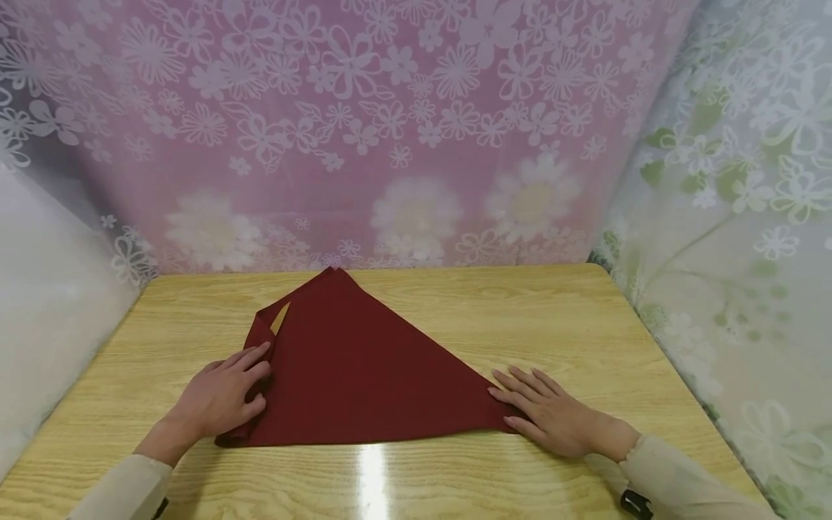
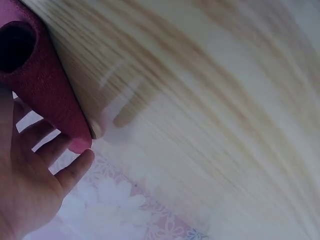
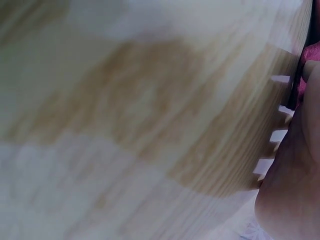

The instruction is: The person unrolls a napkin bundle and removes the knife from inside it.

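Note:
A dark red cloth point(image 1: 364, 361) lies on the table, spread in a roughly triangular shape with its peak at the back edge. Its left side is turned over into a loose roll, and the hollow end of that cloth point(image 2: 47, 85) shows in the left wrist view. My left hand point(image 1: 224, 390) rests against this turned-over side, fingers spread and slightly bent along it. On the cloth's right corner my right hand point(image 1: 552, 419) lies flat with straight fingers, palm down. Between the roll and the cloth shows a narrow yellowish sliver point(image 1: 281, 318).
The wood-grain table point(image 1: 520, 310) reflects light near its front edge. A pink flowered curtain point(image 1: 416, 144) hangs behind it. Pale flowered sheeting point(image 1: 734, 253) borders the right side, and whitish sheeting point(image 1: 52, 289) the left.

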Motion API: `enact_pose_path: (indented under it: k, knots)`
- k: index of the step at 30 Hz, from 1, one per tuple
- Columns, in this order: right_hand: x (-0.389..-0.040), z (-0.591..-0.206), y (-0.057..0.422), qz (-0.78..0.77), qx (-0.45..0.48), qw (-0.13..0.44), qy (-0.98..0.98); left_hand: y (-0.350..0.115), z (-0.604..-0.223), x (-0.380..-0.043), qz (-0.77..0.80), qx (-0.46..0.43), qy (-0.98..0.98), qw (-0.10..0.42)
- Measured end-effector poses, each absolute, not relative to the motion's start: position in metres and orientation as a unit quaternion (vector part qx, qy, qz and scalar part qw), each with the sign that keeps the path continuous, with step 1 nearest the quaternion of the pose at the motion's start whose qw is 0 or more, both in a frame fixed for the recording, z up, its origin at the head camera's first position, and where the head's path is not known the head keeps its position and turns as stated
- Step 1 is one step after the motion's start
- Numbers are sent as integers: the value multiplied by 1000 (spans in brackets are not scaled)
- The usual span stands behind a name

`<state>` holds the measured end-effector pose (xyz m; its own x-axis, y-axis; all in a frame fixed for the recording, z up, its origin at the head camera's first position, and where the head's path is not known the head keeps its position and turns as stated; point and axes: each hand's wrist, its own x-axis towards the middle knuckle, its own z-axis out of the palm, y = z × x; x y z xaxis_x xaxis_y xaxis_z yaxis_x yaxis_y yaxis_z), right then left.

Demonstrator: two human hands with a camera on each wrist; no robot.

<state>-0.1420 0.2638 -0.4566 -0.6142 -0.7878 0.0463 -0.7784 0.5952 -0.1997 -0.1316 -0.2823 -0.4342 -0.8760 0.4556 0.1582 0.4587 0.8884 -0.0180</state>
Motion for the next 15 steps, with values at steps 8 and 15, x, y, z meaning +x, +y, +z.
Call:
enact_pose_path:
  k: [8,15]
  knots:
    - [-147,-465,267,-95,-439,24,893,-280,-435,-133,-18,-197,-974,114]
    - [-146,-463,268,-80,-445,20,892,-283,-438,-131,-19,-188,-976,109]
